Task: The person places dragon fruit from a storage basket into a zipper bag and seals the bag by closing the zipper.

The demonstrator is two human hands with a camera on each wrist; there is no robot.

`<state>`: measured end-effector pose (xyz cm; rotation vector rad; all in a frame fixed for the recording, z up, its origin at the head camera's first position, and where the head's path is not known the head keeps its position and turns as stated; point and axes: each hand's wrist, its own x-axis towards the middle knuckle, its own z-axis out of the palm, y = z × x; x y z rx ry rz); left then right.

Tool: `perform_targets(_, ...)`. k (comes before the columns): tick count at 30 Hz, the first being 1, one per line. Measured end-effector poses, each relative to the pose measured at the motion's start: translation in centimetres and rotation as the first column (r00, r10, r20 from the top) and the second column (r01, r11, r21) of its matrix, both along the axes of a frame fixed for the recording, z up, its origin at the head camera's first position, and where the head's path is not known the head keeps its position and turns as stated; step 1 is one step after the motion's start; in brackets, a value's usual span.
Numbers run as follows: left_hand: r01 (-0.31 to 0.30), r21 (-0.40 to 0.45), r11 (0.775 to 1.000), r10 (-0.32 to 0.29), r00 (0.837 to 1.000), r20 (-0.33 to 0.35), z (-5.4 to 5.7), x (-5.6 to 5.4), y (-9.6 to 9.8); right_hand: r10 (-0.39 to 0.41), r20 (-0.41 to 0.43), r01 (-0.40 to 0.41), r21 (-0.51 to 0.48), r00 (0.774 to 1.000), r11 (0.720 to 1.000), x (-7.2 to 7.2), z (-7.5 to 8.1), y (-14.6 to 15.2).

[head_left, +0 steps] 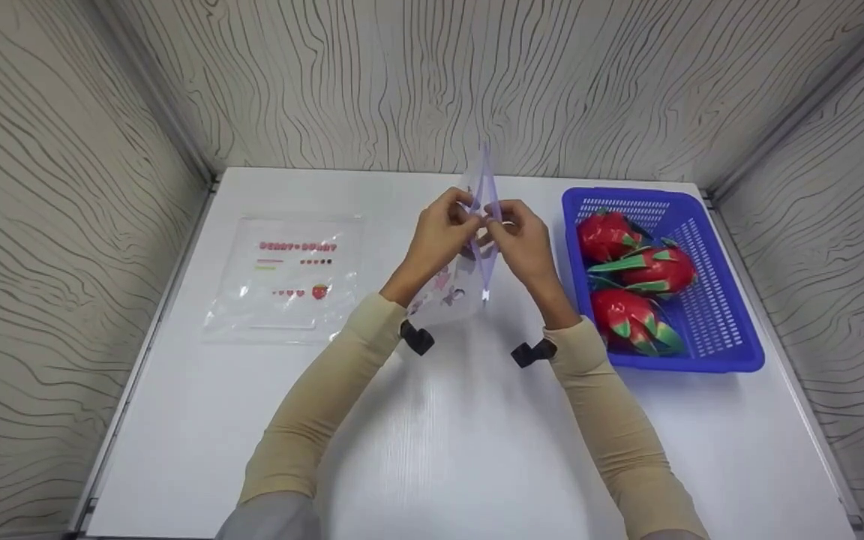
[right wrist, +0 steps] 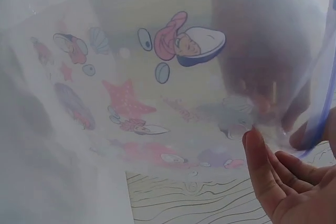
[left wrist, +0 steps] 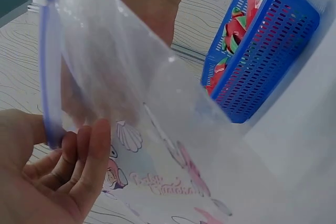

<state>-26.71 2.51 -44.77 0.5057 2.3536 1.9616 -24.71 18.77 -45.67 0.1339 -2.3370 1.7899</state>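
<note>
Wood-grain walls [head_left: 372, 82] close off a white bench [head_left: 417, 450] on three sides. Zip bag [head_left: 443, 296] w/ sea-creature print is held up over the bench's far half, approx. mid-width, mouth parted. L hand [head_left: 436, 236] pinches one lip of the purple strip [left wrist: 50, 77], R hand [head_left: 526, 240] the other; fingers & thumbs of both grip. Slider [head_left: 485, 295] is at the strip's end toward the bench's near edge. Best way, I'd judge: hold each lip nr its middle, pull evenly, don't tug the thin film or knock the slider. Flat bag [head_left: 289, 262] lies nr the bench's L edge; blue basket [head_left: 709, 364] w/ three red fruits [head_left: 661, 270] is by the far R corner. Hard to see: held bag's lower end, partly behind the L hand & wrist; wrist views cut it off too. Can't tell what's inside, if anything; some fingertips blur behind film.
</note>
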Motion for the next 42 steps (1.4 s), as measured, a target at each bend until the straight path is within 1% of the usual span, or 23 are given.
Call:
perform_targets(4, -0.003, -0.022, 1.000, 0.003, 1.000, -0.013, -0.1, -0.2, -0.1, -0.006, 0.015, 0.005, 0.057, 1.000, 0.998, -0.2, 0.1, 0.1)
perform_targets(7, -0.019, -0.044, 0.999, 0.017, 0.999, -0.028, -0.1, -0.4, -0.4, -0.006, 0.028, 0.003, 0.104, 1.000, 0.995, -0.2, 0.2, 0.2)
perform_targets(12, -0.057, -0.074, 0.996, 0.053, 0.997, -0.054, 0.4, -0.5, -1.0, -0.025, 0.036, 0.018, 0.186, 0.999, 0.982, -0.1, 0.3, 0.4)
perform_targets(16, -0.061, -0.056, 0.997, 0.058, 0.997, -0.049, 0.9, -0.6, -1.7, -0.044, 0.041, 0.033, 0.232, 0.998, 0.972, 0.0, 0.2, 0.7)
perform_targets(21, -0.062, -0.065, 0.996, 0.058, 0.997, -0.057, 1.4, -0.7, -2.4, -0.042, 0.056, 0.027, 0.248, 0.998, 0.968, -0.2, 0.2, 1.1)
perform_targets(27, -0.071, -0.097, 0.993, 0.066, 0.996, -0.054, 2.0, -0.9, -3.5, -0.078, 0.052, 0.061, 0.279, 0.996, 0.958, -0.6, -0.1, 1.5)
perform_targets(32, -0.086, -0.096, 0.992, 0.082, 0.996, -0.039, 2.2, -1.2, -4.3, -0.101, 0.055, 0.078, 0.316, 0.993, 0.946, -0.9, -0.5, 2.1)
perform_targets(36, -0.101, -0.112, 0.989, 0.098, 0.995, -0.027, 2.3, -1.4, -4.9, -0.107, 0.056, 0.082, 0.342, 0.993, 0.936, -1.2, -0.9, 2.6)
perform_targets(42, -0.120, -0.121, 0.985, 0.119, 0.993, -0.019, 2.3, -1.6, -5.6, -0.122, 0.083, 0.085, 0.356, 0.989, 0.931, -1.6, -1.5, 3.1)
